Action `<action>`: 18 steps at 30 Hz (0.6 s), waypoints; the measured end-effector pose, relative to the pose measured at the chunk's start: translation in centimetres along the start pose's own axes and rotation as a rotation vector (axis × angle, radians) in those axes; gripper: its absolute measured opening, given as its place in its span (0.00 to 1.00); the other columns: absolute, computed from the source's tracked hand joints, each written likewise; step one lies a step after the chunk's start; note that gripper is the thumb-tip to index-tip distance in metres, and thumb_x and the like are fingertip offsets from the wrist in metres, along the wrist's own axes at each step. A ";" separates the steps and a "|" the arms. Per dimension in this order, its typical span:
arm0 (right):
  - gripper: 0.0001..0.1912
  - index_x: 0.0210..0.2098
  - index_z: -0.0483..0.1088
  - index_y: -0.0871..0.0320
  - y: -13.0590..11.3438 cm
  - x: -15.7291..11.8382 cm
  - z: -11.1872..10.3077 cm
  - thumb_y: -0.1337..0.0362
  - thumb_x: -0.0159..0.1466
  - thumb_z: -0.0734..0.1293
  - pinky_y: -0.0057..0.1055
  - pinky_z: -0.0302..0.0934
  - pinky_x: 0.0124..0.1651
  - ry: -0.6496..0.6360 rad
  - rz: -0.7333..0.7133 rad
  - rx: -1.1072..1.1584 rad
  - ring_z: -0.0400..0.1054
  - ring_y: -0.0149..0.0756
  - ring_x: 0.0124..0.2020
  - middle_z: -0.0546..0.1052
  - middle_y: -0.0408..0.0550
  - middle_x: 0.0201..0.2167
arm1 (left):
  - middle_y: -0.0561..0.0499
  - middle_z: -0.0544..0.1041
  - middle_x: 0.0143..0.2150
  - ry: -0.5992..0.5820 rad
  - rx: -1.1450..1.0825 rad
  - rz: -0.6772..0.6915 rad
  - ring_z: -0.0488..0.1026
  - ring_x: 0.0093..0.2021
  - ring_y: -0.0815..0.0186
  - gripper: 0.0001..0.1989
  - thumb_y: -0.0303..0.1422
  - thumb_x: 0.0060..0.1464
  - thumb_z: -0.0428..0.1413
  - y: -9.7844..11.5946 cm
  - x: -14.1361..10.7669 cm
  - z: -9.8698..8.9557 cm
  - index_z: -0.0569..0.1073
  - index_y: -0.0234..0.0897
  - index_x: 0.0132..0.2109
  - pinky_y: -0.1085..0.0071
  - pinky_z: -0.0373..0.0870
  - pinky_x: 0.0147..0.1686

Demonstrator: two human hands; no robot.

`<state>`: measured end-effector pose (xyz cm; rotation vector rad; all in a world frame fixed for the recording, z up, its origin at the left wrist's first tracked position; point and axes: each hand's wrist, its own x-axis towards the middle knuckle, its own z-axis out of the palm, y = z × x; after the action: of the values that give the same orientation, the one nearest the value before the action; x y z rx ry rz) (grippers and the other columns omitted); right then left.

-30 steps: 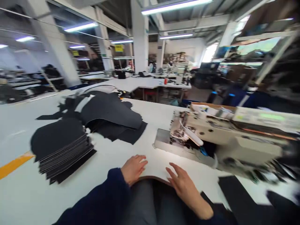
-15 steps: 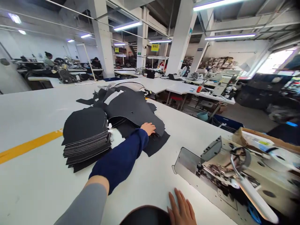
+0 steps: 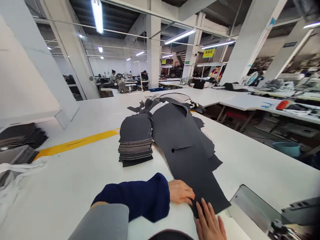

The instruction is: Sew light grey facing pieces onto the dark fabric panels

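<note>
A long dark grey fabric panel with a round hole and a slit lies over a pile of other dark cut pieces on the white table. My left hand, in a navy oversleeve, has its fingers curled closed on the panel's near left edge. Close beside it, my right hand rests flat on the panel's near end, fingers outstretched and holding nothing. Left of the panel stands a neat stack of dark rounded pieces.
A sewing machine's metal plate is at the lower right. Yellow tape runs across the table. At far left are more dark pieces and white cloth. People sit at distant workstations; a blue bucket stands under another table.
My left hand has come back from the pile toward me, drawing the panel along. The right hand now lies on the panel instead of bare table. The view has swung left.
</note>
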<state>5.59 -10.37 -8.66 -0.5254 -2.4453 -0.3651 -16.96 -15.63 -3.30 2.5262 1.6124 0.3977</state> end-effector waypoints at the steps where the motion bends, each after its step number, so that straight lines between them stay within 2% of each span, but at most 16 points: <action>1: 0.30 0.67 0.42 0.50 -0.3 0.3 0.2 0.57 0.67 0.51 0.54 0.59 0.49 0.015 -0.031 0.008 0.62 0.54 0.55 0.64 0.53 0.59 | 0.52 0.71 0.56 0.028 0.009 0.032 0.68 0.55 0.66 0.16 0.41 0.63 0.45 -0.1 -2.0 -1.2 0.68 0.42 0.53 0.68 0.62 0.53; 3: 0.27 0.65 0.50 0.52 -0.9 0.7 0.3 0.57 0.67 0.51 0.55 0.56 0.49 0.032 -0.040 0.001 0.63 0.55 0.55 0.64 0.55 0.58 | 0.50 0.68 0.59 0.123 0.087 -0.045 0.63 0.59 0.63 0.19 0.43 0.62 0.47 -1.3 -6.2 -5.6 0.65 0.42 0.56 0.64 0.57 0.58; 6: 0.27 0.54 0.66 0.62 -1.7 1.8 0.2 0.50 0.68 0.51 0.55 0.57 0.49 0.045 -0.074 -0.026 0.64 0.57 0.51 0.65 0.63 0.56 | 0.45 0.66 0.60 0.280 0.298 -0.445 0.59 0.60 0.58 0.20 0.41 0.61 0.49 -4.8 -12.3 -13.9 0.66 0.38 0.56 0.62 0.54 0.59; 7: 0.29 0.49 0.69 0.65 -2.0 2.2 0.2 0.48 0.67 0.50 0.53 0.59 0.48 0.046 -0.092 -0.032 0.65 0.56 0.50 0.66 0.65 0.55 | 0.44 0.65 0.60 0.291 0.369 -0.602 0.59 0.60 0.56 0.21 0.42 0.59 0.50 -6.2 -14.1 -16.3 0.66 0.37 0.56 0.60 0.55 0.59; 9: 0.28 0.44 0.71 0.66 -2.7 3.0 0.5 0.50 0.68 0.51 0.47 0.62 0.45 0.042 -0.114 -0.040 0.67 0.52 0.47 0.69 0.65 0.51 | 0.43 0.66 0.58 0.213 0.405 -0.846 0.63 0.57 0.54 0.21 0.42 0.57 0.53 -8.8 -17.1 -19.7 0.68 0.37 0.54 0.60 0.59 0.55; 11: 0.23 0.43 0.72 0.67 -3.3 3.6 1.0 0.57 0.68 0.53 0.45 0.64 0.44 0.016 -0.114 -0.063 0.68 0.51 0.45 0.71 0.64 0.48 | 0.44 0.68 0.55 0.095 0.357 -0.934 0.67 0.52 0.56 0.23 0.44 0.55 0.54 -10.8 -18.9 -21.5 0.68 0.37 0.54 0.64 0.63 0.50; 14: 0.19 0.43 0.73 0.67 -3.8 3.8 1.5 0.72 0.62 0.53 0.46 0.66 0.42 -0.059 -0.108 -0.125 0.68 0.54 0.45 0.72 0.65 0.47 | 0.47 0.70 0.52 -0.025 0.294 -0.893 0.70 0.47 0.60 0.23 0.45 0.54 0.55 -12.4 -19.8 -22.8 0.69 0.38 0.54 0.70 0.64 0.46; 18: 0.20 0.42 0.73 0.72 -3.5 3.3 1.3 0.78 0.58 0.54 0.44 0.68 0.38 -0.116 -0.080 -0.184 0.69 0.55 0.43 0.71 0.71 0.45 | 0.48 0.70 0.51 -0.145 0.242 -0.848 0.70 0.46 0.62 0.21 0.40 0.53 0.55 -13.3 -19.5 -24.1 0.69 0.38 0.53 0.74 0.64 0.43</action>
<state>0.98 -12.02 -8.11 -0.5398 -2.5649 -0.6130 -43.15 -28.62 13.59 1.6781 2.5428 -0.0818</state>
